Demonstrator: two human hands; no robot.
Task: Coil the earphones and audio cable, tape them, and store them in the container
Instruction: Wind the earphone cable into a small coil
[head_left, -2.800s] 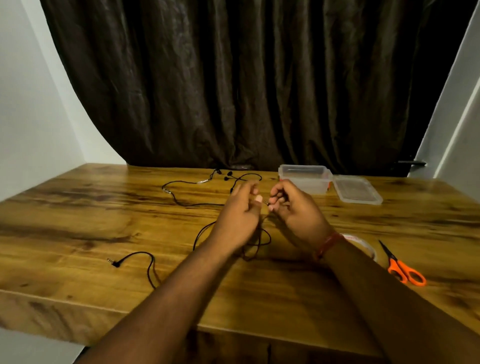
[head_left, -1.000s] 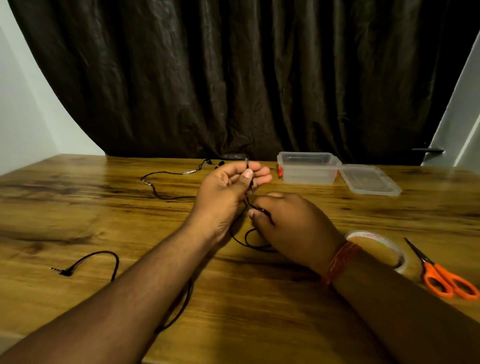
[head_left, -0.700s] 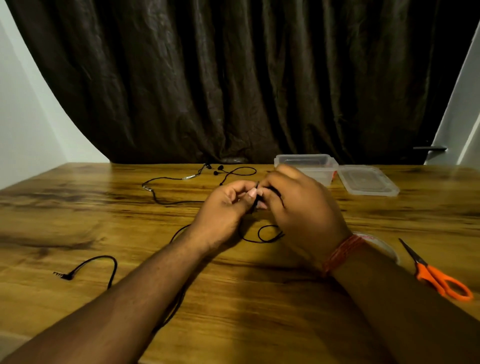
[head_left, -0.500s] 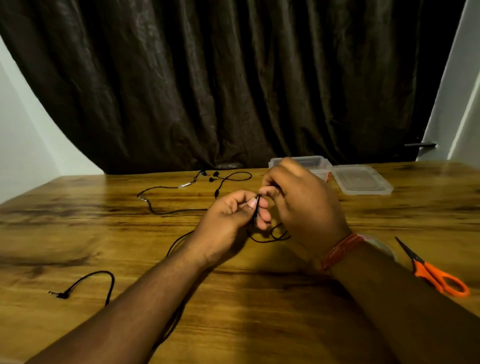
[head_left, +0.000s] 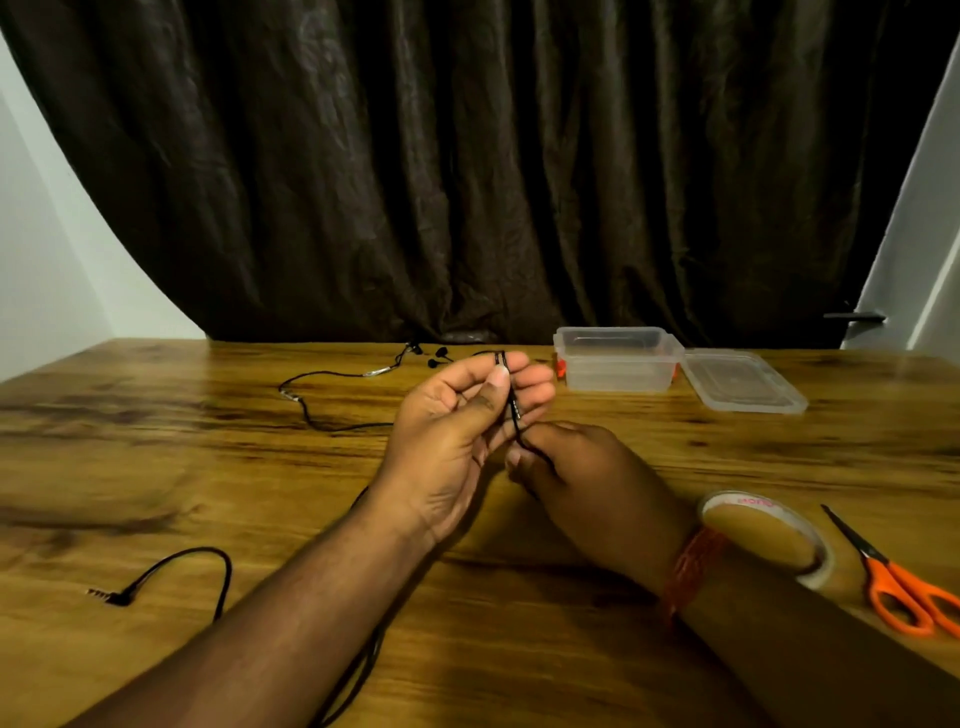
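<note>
A brown wood-grain desk (head_left: 156, 467) carries a thin black audio cable (head_left: 221, 564) with an angled plug, left of the fingers (head_left: 519, 379). Black wired earphones (head_left: 363, 371) lie beyond them. A clear plastic container (head_left: 618, 364) and its flat lid (head_left: 743, 382) sit far right; a clear tape roll (head_left: 769, 535) and orange-handled scissors (head_left: 898, 587) lie nearer right.

Black audio cable (head_left: 511, 410) held vertical, several turns across fingers; free plug end (head_left: 111, 596) lies on counter, near left. Black earphones (head_left: 415, 358) uncoiled, far centre. Clear container (head_left: 615, 358) open, lid (head_left: 743, 380) just beside; tape roll (head_left: 769, 535) flat, near right.
</note>
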